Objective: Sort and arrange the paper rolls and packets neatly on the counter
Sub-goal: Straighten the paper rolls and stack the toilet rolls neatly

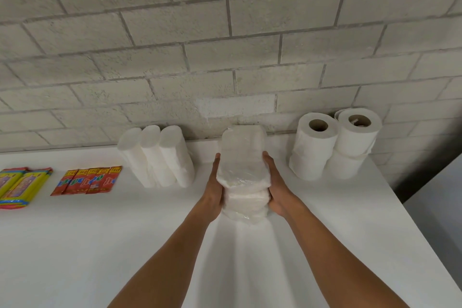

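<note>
Two bare hands on a stack of clear-plastic-wrapped white paper packets [243, 177], seen from the head camera, about mid-counter and close to the far edge. Left hand [213, 189] pressed flat against the stack's left side, fingers straight and pointing away toward the wall. Right hand [276, 186] pressed against the stack's right side, fingers likewise extended along the wrapping, thumb hidden behind the packets. Stack held upright between both palms, its lower end touching or just above the white counter [100, 245]; cannot tell which.

Left of the stack, three white wrapped paper rolls [157, 156] side by side, touching one another, leaning back toward the grey block wall [225, 45]. Farther left, a fanned row of red snack sachets [87, 180] lying flat, and at the far left edge of view a bundle of yellow packets with coloured edges [17, 186], partly cut off.

Right of the stack, well apart from the hands, white toilet paper rolls with brown cardboard cores [335, 142] stacked two high in two columns against the wall, cores facing up and toward the camera. Counter's right edge dropping off to a darker floor area.
</note>
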A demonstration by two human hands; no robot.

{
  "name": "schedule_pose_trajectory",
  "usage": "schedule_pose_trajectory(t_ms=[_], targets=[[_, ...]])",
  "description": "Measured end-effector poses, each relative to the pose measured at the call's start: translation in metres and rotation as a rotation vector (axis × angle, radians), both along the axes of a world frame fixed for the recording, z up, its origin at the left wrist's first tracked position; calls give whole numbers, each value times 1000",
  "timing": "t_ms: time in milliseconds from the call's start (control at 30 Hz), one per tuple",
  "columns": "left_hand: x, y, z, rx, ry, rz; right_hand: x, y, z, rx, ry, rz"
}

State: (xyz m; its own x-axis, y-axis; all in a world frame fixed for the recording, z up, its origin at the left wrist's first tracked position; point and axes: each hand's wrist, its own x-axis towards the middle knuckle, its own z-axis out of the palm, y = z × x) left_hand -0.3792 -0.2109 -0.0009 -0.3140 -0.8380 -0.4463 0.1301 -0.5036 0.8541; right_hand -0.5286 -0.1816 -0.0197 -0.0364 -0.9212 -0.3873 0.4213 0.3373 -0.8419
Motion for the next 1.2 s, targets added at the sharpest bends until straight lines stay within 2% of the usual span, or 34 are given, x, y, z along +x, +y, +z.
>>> schedule_pose_trajectory(t_ms=[567, 1200], targets=[[0, 0, 4, 14, -4, -26, -5, -7, -2, 70, 25, 61], [6, -9, 6, -102, 20, -91, -2, -8, 5, 28, 76, 56]])
